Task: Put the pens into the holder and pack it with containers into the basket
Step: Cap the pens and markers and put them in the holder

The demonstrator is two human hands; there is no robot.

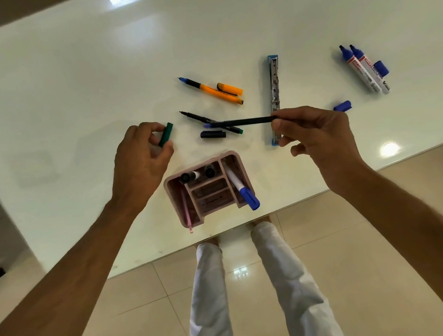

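A pink pen holder (237, 166) stands near the table's front edge, with a blue-capped marker (244, 191), a pink pen (187, 214) and two dark-topped markers inside. My left hand (141, 156) pinches a green cap (166, 134) left of the holder. My right hand (317, 134) holds a thin black pen (248, 121) level above the table, its blue tip pointing left. Beneath it lie a black pen with a green end (199, 117) and a dark cap (213, 134). An orange pen (213, 90) with its orange cap (230, 88) lies farther back.
A long metal and blue stapler (274, 81) lies lengthwise beside my right hand. Two uncapped blue markers (362, 69) and a blue cap (381, 67) rest at the far right; another blue cap (343, 106) lies nearer. The white table edge (312, 195) borders tiled floor.
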